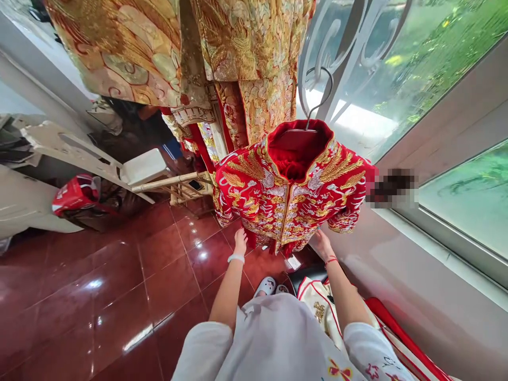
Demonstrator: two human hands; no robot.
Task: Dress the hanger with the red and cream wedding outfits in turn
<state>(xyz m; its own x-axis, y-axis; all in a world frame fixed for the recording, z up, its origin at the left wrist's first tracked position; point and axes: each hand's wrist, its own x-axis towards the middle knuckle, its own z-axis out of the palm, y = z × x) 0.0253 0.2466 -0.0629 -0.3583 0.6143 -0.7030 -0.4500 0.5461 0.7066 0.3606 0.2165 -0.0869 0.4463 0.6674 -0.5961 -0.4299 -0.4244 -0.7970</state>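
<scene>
A red jacket [254,196] with dense gold and silver embroidery hangs upright in front of me. Its stand collar is around a metal hanger [320,100], whose hook reaches up by the window grille. At the jacket's lower left side, my left hand [241,242] is closed on the edge, a pale band around its wrist. On the opposite side my right hand [322,244], with a thin red cord at the wrist, grips the lower edge. Some of its fingers are hidden behind the cloth.
Gold embroidered garments [250,42] hang behind the jacket. A white chair [145,166], a bamboo rack [190,185] and a red bag [75,194] stand to the left. White cloth with red trim [317,301] lies low at right, below the window [468,185]. The tiled floor [119,286] is glossy.
</scene>
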